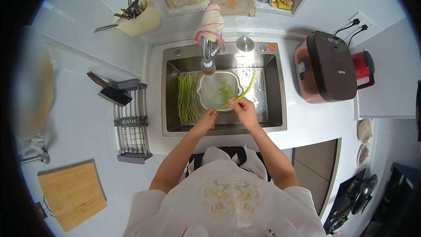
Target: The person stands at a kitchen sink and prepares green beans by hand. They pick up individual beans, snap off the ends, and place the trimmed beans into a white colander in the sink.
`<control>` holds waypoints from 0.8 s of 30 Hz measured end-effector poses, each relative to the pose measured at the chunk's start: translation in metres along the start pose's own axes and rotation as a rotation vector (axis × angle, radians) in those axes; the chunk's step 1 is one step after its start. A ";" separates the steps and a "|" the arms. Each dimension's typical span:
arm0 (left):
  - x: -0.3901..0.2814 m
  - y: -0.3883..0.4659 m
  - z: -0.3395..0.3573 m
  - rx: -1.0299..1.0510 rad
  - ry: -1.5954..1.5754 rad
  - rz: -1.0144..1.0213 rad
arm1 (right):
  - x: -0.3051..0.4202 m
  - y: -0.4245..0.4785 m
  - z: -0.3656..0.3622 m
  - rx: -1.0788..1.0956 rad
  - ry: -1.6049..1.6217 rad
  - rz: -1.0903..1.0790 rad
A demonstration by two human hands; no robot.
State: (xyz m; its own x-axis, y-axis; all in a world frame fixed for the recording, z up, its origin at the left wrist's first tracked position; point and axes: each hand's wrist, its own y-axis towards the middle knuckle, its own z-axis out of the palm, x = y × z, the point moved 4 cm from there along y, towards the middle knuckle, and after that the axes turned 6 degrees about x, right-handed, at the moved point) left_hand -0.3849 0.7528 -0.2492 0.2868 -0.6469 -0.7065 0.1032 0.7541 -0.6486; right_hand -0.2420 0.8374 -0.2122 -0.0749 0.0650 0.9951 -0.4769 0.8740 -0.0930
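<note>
My left hand (208, 120) grips the lower end of a long green vegetable stalk (246, 91) over the near rim of a pale plastic colander (204, 98). Farther along the same stalk, the fingers of my right hand (244, 108) pinch it, and its tip points up and to the right. Short green pieces (224, 89) lie in the colander, which stands in the steel sink (279, 105). Left of it lies a bundle of long green stalks (188, 98). Water seems to run from the faucet (208, 56) into the colander.
A cleaver (115, 94) rests across the top of a metal rack (131, 121) on the left. A wooden cutting board (73, 195) lies at the lower left. Right of the sink stand a rice cooker (329, 69) and a red kettle (362, 69). A cloth (210, 23) covers the faucet's top.
</note>
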 end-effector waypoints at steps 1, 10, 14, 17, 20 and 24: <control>0.007 0.014 -0.008 -0.068 -0.020 -0.014 | 0.007 -0.006 0.008 0.031 -0.158 -0.145; 0.022 0.046 -0.043 -0.317 -0.109 -0.076 | 0.028 -0.025 0.002 -0.119 -0.042 -0.097; -0.029 0.011 0.013 0.122 -0.178 -0.023 | 0.006 -0.007 -0.018 0.034 0.226 0.180; -0.059 -0.021 0.047 0.336 -0.127 0.017 | 0.001 -0.002 -0.017 0.089 0.259 0.299; -0.052 -0.017 0.045 0.381 -0.129 0.015 | 0.002 0.003 -0.015 0.109 0.214 0.333; -0.051 -0.013 0.043 0.334 0.008 0.098 | 0.008 0.009 -0.020 -0.109 0.302 0.264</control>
State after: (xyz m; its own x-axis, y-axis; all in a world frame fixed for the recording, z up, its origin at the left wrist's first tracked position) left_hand -0.3598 0.7813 -0.1927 0.3039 -0.5692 -0.7640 0.3814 0.8075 -0.4499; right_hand -0.2293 0.8559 -0.2040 0.0853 0.4178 0.9045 -0.3792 0.8531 -0.3583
